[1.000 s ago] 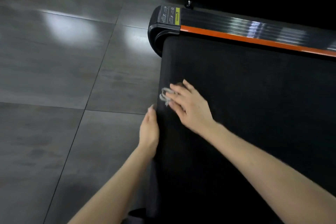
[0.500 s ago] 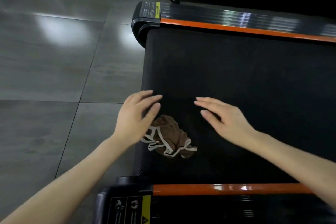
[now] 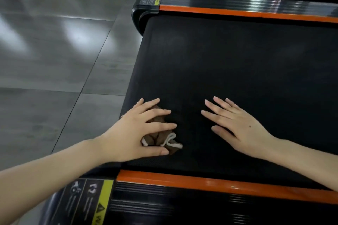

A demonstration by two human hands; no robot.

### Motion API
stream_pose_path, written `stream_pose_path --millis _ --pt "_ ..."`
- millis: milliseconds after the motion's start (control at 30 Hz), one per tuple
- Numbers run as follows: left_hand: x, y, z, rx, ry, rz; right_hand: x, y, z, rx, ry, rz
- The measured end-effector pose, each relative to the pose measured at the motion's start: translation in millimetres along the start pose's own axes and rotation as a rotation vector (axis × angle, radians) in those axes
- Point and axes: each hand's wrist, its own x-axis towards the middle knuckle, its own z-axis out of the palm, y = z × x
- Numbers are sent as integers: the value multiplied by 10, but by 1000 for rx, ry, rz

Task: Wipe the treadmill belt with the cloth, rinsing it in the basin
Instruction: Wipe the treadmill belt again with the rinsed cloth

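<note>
Head view: my left hand (image 3: 135, 129) presses spread fingers on the crumpled brown, white-trimmed cloth (image 3: 157, 138) at seven o'clock on the black textured treadmill belt (image 3: 219, 60). My right hand (image 3: 237, 126) lies flat and empty at the cloth's three o'clock. I judge most of the belt unwiped; no basin is in sight.

left grip (image 3: 135, 131): bare, long slender fingers, knuckles faintly creased. nails (image 3: 163, 152) short, rounded, plain with a slight sheen.

left forearm (image 3: 54, 175): bare from the wrist to the frame edge, smooth, narrow at the wrist.

right grip (image 3: 243, 129): bare, same slender build; tendons show as faint ridges on its back. one small dark mole (image 3: 249, 126) on the back, about midway between knuckles and wrist.

right forearm (image 3: 301, 157): bare from the wrist to the frame edge, smooth.
</note>
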Motion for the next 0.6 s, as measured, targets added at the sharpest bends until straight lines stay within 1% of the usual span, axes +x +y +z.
stream_pose_path --millis 100,200,300,367,400,467,533,600 --pt "195 51 53 -45 -19 16 -87 150 -71 -85 9 -10" --pt "476 123 112 -136 -45 5 -310 388 -129 -129 36 86" --pt "916 180 88 -200 -24 -105 -513 508 -110 -72 38 191" --pt "1112 182 62 -193 -11 -172 -545 483 -71 -68 47 217" --pt "1138 173 74 -202 -8 -163 -543 468 -54 -73 51 224" --pt "1053 178 103 -267 -30 -90 -539 445 -36 -73 62 240" --pt "853 203 100 -369 -74 0 -541 430 -37 -63 70 250" --pt "607 165 62 -420 -102 73 -555 413 -38 -52 72 258"
